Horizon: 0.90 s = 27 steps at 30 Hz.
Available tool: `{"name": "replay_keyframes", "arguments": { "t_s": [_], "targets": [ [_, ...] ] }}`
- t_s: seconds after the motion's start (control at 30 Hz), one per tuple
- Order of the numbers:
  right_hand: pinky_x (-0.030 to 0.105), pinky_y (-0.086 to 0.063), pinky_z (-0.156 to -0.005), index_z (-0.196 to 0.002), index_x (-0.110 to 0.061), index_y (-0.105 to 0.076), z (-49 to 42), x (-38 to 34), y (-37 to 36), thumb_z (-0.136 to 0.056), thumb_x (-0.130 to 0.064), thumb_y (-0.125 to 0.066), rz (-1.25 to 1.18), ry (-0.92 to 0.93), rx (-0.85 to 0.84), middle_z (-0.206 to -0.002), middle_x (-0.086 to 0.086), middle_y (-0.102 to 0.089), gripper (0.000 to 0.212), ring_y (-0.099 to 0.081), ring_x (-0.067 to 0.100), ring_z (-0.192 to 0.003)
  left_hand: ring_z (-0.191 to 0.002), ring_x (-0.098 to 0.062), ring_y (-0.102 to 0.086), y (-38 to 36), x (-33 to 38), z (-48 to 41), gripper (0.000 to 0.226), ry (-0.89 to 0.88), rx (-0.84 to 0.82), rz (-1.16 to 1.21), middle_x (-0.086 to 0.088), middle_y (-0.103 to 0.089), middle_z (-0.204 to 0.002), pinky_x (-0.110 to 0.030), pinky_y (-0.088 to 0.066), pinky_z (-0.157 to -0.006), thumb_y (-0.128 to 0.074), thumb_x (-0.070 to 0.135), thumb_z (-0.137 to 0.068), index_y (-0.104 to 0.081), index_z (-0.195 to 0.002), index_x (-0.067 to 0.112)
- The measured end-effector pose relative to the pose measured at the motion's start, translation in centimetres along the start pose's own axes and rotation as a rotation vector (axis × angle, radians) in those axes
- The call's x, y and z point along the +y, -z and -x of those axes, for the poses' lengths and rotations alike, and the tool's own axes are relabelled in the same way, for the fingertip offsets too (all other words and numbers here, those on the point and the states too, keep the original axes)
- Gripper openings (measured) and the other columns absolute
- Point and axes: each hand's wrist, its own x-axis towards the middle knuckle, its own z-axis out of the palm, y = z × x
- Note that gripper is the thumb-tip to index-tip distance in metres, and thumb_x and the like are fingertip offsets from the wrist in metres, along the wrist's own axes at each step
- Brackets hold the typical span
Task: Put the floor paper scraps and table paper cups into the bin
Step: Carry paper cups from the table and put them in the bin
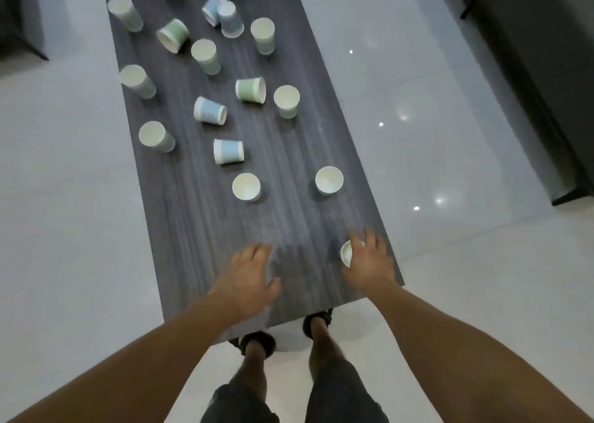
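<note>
Right hand (369, 260) curls its fingers round a paper cup (347, 254) at the near right corner of the desk (199, 223), left hand (247, 274) spread, empty; cup judged light, thin-walled, crushable, so grip gently round the side wall.

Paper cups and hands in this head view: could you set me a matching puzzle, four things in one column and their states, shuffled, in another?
Things:
1. left hand
2. right hand
3. green cup at mid-table
4. lone cup near the right edge

States:
A. lies on its side
B. grips a white cup at the near corner of the table
C. stands upright, mouth up
D. open above bare table top, holding nothing

Pairs: 1-D, 2-B, 3-A, 4-C.
</note>
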Motion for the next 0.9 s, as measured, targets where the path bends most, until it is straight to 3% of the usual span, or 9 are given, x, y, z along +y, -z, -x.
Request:
{"name": "replay_keyframes", "arguments": {
  "t_s": [0.23,0.37,0.5,0.57,0.63,0.73,0.8,0.87,0.9],
  "targets": [
    [0.04,-0.043,-0.104,-0.148,-0.019,-0.03,-3.0,0.2,-3.4,-0.087,-0.021,-0.067,-0.05,0.129,-0.032,-0.149,0.009,-0.03,0.071,-0.037,0.03,-0.131,-0.138,-0.025,-0.026,-4.0,0.2,-4.5,0.076,0.01,-0.059,0.114,-0.004,-0.026,-0.152,-0.037,-0.029,-0.113,-0.056,0.043,-0.088,-0.019,-0.15,0.02],
    [0.034,-0.043,-0.101,-0.149,-0.023,-0.029,-2.7,-1.8,-2.1,-0.082,-0.034,-0.074,-0.483,0.138,-0.023,-0.144,0.003,-0.039,0.081,-0.044,0.021,-0.126,-0.137,-0.021,-0.029,-4.7,0.8,-5.5,0.083,-0.044,-0.058,0.17,-0.003,-0.03,-0.15,-0.034,-0.03,-0.112,-0.064,0.042,-0.083,-0.019,-0.15,0.02],
    [0.008,-0.037,-0.081,-0.152,-0.03,-0.023,-1.8,-4.3,0.3,-0.082,-0.038,-0.074,-0.698,0.282,-0.181,-0.133,-0.011,-0.045,0.087,-0.046,0.007,-0.116,-0.131,-0.018,-0.037,-3.8,1.0,-6.2,0.087,-0.094,-0.019,0.226,0.0,-0.039,-0.142,-0.034,-0.036,-0.108,-0.071,0.041,-0.076,-0.023,-0.147,0.023],
    [0.012,-0.042,-0.085,-0.152,-0.031,-0.022,-1.9,-5.0,1.3,-0.083,-0.038,-0.074,-0.715,0.338,-0.235,-0.133,-0.011,-0.047,0.087,-0.049,0.008,-0.116,-0.123,-0.015,-0.042,-3.1,0.6,-6.5,0.081,-0.12,0.012,0.258,0.003,-0.046,-0.134,-0.032,-0.039,-0.102,-0.072,0.04,-0.074,-0.029,-0.143,0.028],
    [0.024,-0.047,-0.097,-0.153,-0.031,-0.022,-2.5,-5.5,2.2,-0.083,-0.039,-0.074,-0.699,0.371,-0.301,-0.14,-0.008,-0.046,0.088,-0.049,0.012,-0.122,-0.115,-0.011,-0.046,-2.6,0.3,-6.8,0.075,-0.143,0.044,0.298,0.007,-0.05,-0.126,-0.029,-0.042,-0.096,-0.071,0.042,-0.074,-0.034,-0.139,0.032],
    [0.03,-0.045,-0.104,-0.152,-0.029,-0.026,-3.9,-5.9,3.4,-0.081,-0.047,-0.073,-0.754,0.402,-0.384,-0.146,-0.005,-0.045,0.087,-0.049,0.009,-0.126,-0.113,-0.014,-0.05,-2.5,-0.5,-7.1,0.072,-0.127,0.074,0.314,0.006,-0.052,-0.125,-0.034,-0.046,-0.094,-0.07,0.043,-0.074,-0.035,-0.137,0.033],
    [0.031,-0.041,-0.106,-0.148,-0.026,-0.037,-5.6,-6.0,4.2,-0.078,-0.054,-0.07,-0.724,0.39,-0.123,-0.145,-0.005,-0.046,0.083,-0.046,0.008,-0.128,-0.11,-0.021,-0.054,-2.7,-1.3,-7.1,0.08,-0.039,0.067,0.327,0.0,-0.049,-0.127,-0.04,-0.049,-0.091,-0.069,0.042,-0.073,-0.026,-0.139,0.034],
    [0.038,-0.038,-0.107,-0.145,-0.022,-0.04,-8.3,-5.7,5.0,-0.08,-0.049,-0.071,-0.501,0.339,0.266,-0.145,0.003,-0.043,0.077,-0.039,0.019,-0.133,-0.109,-0.026,-0.055,-3.0,-2.2,-6.8,0.094,0.043,0.054,0.349,-0.004,-0.045,-0.128,-0.041,-0.049,-0.09,-0.071,0.041,-0.071,-0.012,-0.144,0.038],
    [0.042,-0.034,-0.109,-0.147,-0.022,-0.036,-9.6,-5.6,5.4,-0.081,-0.045,-0.072,-0.358,0.313,0.363,-0.149,0.007,-0.037,0.079,-0.031,0.026,-0.137,-0.108,-0.027,-0.054,-3.2,-2.7,-6.7,0.098,0.069,0.057,0.358,-0.004,-0.044,-0.127,-0.041,-0.049,-0.09,-0.071,0.04,-0.07,-0.008,-0.145,0.039]
  ]
}}
